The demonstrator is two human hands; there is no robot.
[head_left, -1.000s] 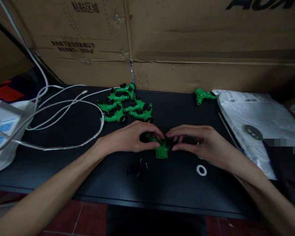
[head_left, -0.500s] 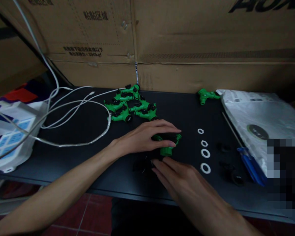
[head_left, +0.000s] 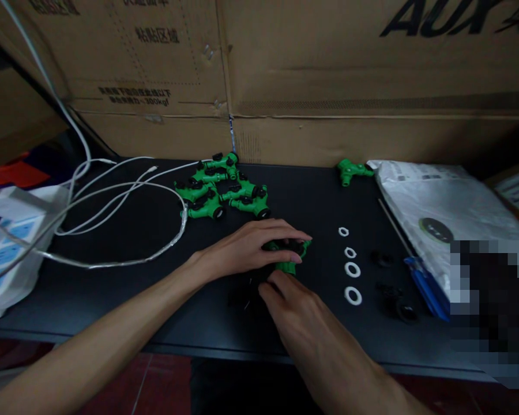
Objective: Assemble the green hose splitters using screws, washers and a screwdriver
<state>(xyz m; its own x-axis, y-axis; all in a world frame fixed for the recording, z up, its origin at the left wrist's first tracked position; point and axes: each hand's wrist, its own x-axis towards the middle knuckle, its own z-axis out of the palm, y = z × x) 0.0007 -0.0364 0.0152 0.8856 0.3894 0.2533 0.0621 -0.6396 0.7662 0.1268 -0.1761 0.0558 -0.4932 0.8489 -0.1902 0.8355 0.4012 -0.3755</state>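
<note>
My left hand (head_left: pixel 263 248) is closed over a green hose splitter (head_left: pixel 287 267) with black parts, its thumb and fingers gripping it from above. Just below the splitter's near end is my right hand (head_left: pixel 292 294), its fingers curled together. What those fingers hold is hidden behind the hand. Dark small parts (head_left: pixel 237 297) lie on the table to the left of my right hand, hard to make out against the black surface. Further back, several green hose splitters (head_left: pixel 205 208) with black valve levers lie in a cluster.
White rings (head_left: pixel 353 295) form a column to the right, with black fittings (head_left: pixel 398 305) beside them. A blue-handled screwdriver (head_left: pixel 426 291) lies by a white plastic package (head_left: pixel 441 196). Another green splitter (head_left: pixel 349 170) sits behind. White cables (head_left: pixel 134 184) and a power strip (head_left: pixel 15 253) occupy the left.
The view has shifted slightly. My right hand's fingers have curled in more tightly under the splitter's near end, while my left hand keeps its grip on it.
</note>
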